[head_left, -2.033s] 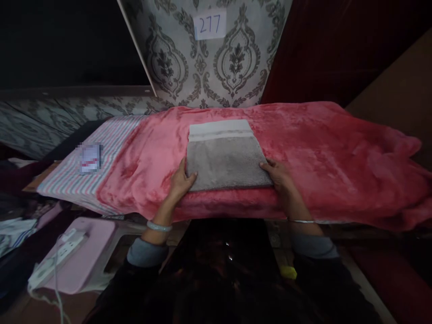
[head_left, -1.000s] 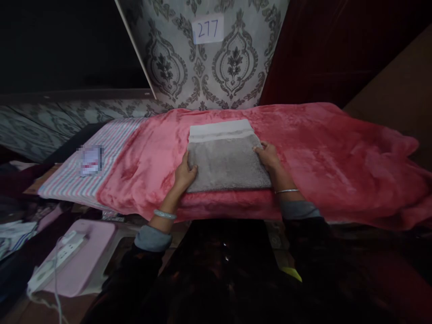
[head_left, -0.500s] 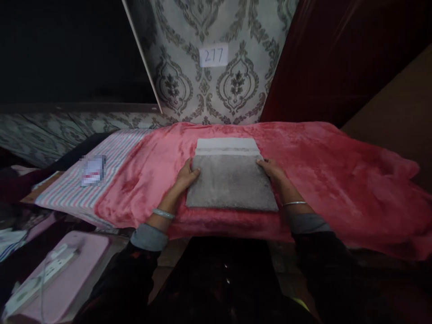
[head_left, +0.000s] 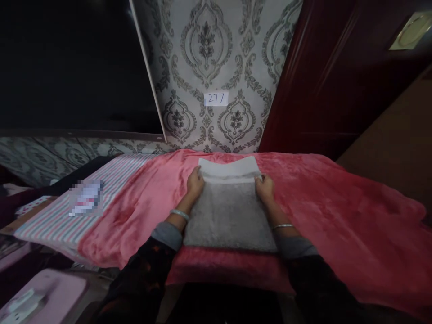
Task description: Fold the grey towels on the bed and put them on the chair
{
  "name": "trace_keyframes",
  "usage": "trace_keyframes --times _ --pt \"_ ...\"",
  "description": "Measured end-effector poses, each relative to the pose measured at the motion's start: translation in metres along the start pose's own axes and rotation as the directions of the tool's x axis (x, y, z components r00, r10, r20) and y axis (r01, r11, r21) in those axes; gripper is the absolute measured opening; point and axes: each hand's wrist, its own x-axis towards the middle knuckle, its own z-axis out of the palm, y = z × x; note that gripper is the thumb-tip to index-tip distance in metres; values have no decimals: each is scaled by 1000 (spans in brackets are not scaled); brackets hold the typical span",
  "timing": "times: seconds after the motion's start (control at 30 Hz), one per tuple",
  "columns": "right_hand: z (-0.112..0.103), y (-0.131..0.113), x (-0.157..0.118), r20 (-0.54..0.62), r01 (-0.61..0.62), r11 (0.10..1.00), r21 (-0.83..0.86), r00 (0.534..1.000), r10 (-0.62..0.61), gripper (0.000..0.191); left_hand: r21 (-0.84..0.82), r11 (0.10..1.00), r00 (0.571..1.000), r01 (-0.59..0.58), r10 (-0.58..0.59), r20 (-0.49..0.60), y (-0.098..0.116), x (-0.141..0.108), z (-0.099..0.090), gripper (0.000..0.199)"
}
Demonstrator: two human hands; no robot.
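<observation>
A folded grey towel [head_left: 229,218] with a paler band at its far end lies flat on a pink-red plush blanket [head_left: 320,216]. Its white far edge [head_left: 227,167] dips in the middle, and its two corners are slightly raised. My left hand [head_left: 195,182] pinches the left side near that white end, thumb on top. On the opposite side, my right hand [head_left: 265,186] grips the towel at the same height, its fingers curled around the edge. Part of the fingers of each hand is hidden by the cloth.
A striped cloth [head_left: 114,184] with a blurred-out item [head_left: 87,198] on it lies to the left. Behind stand a large dark screen [head_left: 77,67] and a patterned wall with a paper [head_left: 216,98] reading 277. A pink stool [head_left: 57,288] holds a power strip [head_left: 25,308] at lower left.
Both hands have slid away from me along the towel's sides to its white end and now grip it there. That edge has bowed up at the corners. My view has tilted upward.
</observation>
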Motion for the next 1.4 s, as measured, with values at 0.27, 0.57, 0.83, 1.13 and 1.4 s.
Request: trace_keyframes --times 0.27,0.57,0.83,1.13,1.4 --pt "0 3 -7 67 -55 957 -285 995 77 37 252 967 994 -29 3 105 -14 -3 -1 48" --pt "22 -54 -7 462 496 738 -458 842 -278 57 400 729 788 -556 309 533 36 -8 29 54" --pt "37 -39 -11 552 491 712 -502 816 -173 59 486 722 828 -492 217 517 18 -3 40 69" --pt "30 -30 -2 392 294 754 -587 918 -53 65 589 766 918 -258 5 395 -6 18 14 70" --pt "-3 -19 -15 506 375 768 -519 859 -77 64 577 795 892 -189 -106 439 -7 12 -26 64"
